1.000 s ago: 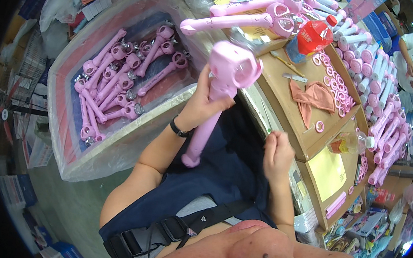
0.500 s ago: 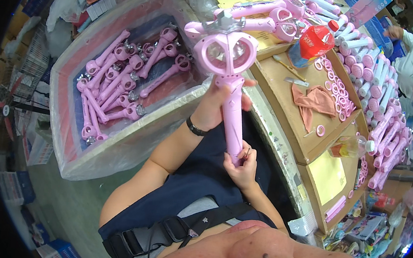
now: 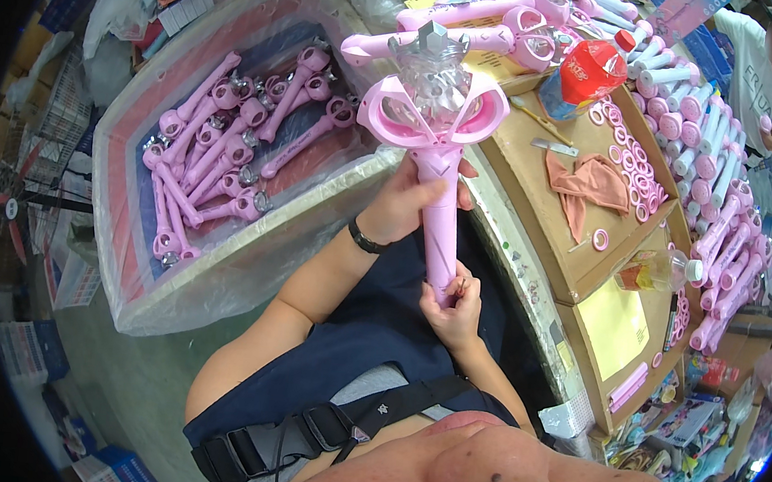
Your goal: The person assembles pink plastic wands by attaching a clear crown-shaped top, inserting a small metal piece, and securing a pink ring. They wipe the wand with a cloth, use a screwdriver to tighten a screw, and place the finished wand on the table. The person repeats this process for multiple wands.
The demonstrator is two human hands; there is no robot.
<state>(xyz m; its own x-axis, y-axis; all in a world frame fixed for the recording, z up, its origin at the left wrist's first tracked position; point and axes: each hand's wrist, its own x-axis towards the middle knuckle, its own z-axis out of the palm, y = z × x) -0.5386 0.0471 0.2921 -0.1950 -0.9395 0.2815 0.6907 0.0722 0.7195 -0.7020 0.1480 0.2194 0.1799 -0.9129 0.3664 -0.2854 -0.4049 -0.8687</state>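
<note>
Upright in front of me stands a pink toy wand (image 3: 442, 244). Its head has pink loop-shaped wings spread apart, with a clear faceted piece (image 3: 436, 87) and a silver crown-like tip between them. My left hand (image 3: 400, 202), with a black band at the wrist, is closed round the upper handle just below the head. Lower down, my right hand (image 3: 454, 309) pinches the bottom end of the handle, its fingers curled. What those fingertips press on is hidden.
At left, a plastic-lined bin (image 3: 215, 304) holds several similar pink wands (image 3: 220, 148). At right, a cardboard tray (image 3: 543, 227) carries pink rings (image 3: 633, 162), an orange cloth (image 3: 593, 186) and a red-labelled bottle (image 3: 587, 75). Stacked wands (image 3: 728, 262) lie beyond; a person (image 3: 771, 86) stands at far right.
The wand's head has opened: its wings have swung outward, and the clear piece with the silver tip now shows between them. Both hands keep their grip, shifted slightly.
</note>
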